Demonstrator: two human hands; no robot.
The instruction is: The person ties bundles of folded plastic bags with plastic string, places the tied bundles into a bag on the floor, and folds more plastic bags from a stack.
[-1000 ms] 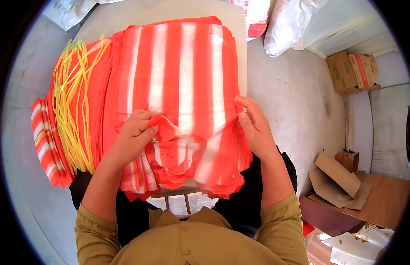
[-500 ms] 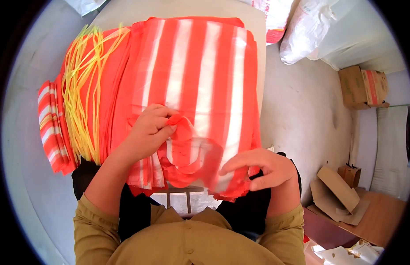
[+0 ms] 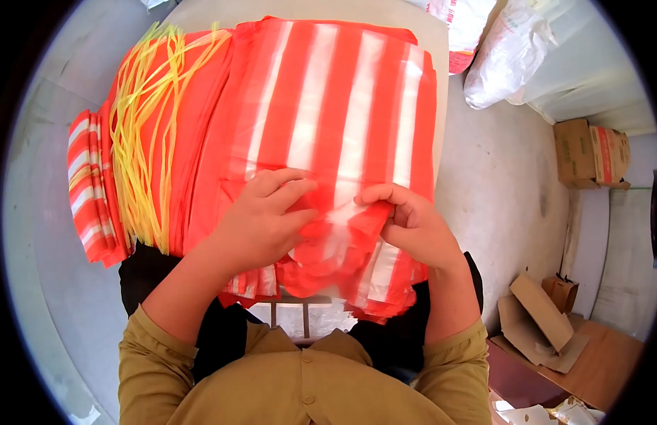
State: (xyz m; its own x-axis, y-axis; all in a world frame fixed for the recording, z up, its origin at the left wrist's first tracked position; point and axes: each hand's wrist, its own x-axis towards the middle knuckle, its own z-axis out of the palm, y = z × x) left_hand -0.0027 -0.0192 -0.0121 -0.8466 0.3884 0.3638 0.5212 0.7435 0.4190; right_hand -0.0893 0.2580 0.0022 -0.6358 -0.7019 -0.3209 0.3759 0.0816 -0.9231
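Observation:
A stack of red and white striped plastic bags (image 3: pixel 328 106) lies flat in front of me, its near edge loose and rumpled. My right hand (image 3: pixel 420 227) pinches a red fold of the top bag between thumb and fingers. Over the same near part, my left hand (image 3: pixel 272 216) has its fingers curved and apart, with nothing visibly gripped. Yellow strips (image 3: pixel 148 127) lie across red bags on the left. Beside them is a folded striped bundle (image 3: pixel 91 188).
The bags rest on a pale table (image 3: pixel 385 13). White sacks (image 3: pixel 509 57) stand beyond its right corner. Cardboard boxes (image 3: pixel 580 152) sit by the right wall, and an opened carton (image 3: pixel 537 326) lies on a brown surface (image 3: pixel 604 361) at lower right.
My left hand has let go of the red fold and its fingers have spread. My right hand has moved left and closed on the bag's near edge. The view has shifted, moving the stack rightward.

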